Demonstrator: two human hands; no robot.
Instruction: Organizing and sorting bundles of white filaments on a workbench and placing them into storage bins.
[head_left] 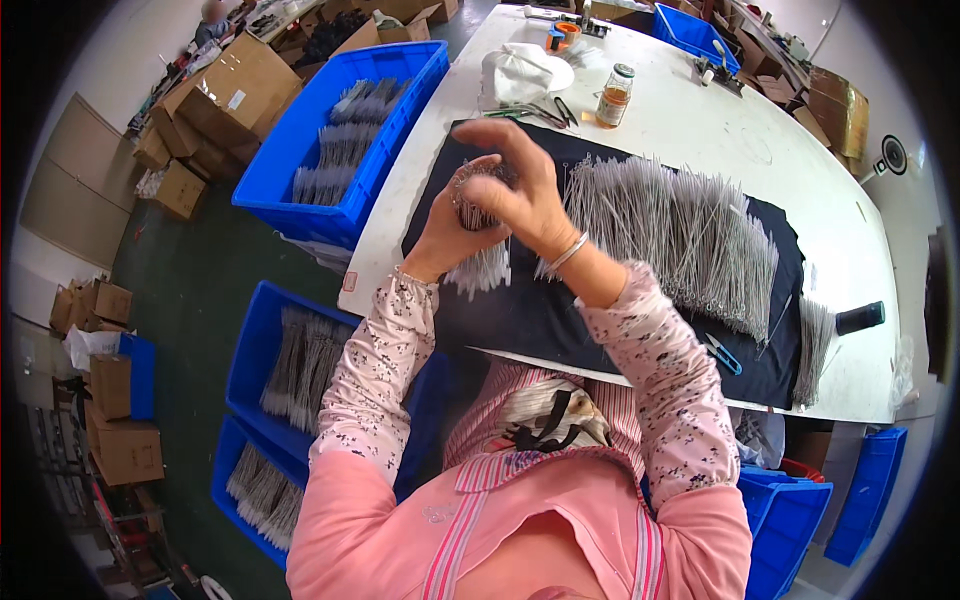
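My left hand (445,235) is closed around a bundle of thin wire brushes (482,272). Their wire ends point up and their pale bristle ends show below the hand. Over the top of that bundle, my right hand (535,195) curves with thumb and fingers apart, the thumb at the wire ends. Whether it touches them I cannot tell. To the right, a wide row of similar brushes (670,240) lies on the dark cloth (540,320). Blue-handled thread snips (722,355) rest by the near right part of the cloth.
On the white table (690,130) stand a glass jar (614,95), a white cap (525,75), pliers (565,112) and a dark cylinder (860,318). Blue bins of brushes stand at the left: an upper bin (345,215) and lower bins (245,350). Cardboard boxes (235,90) lie beyond.
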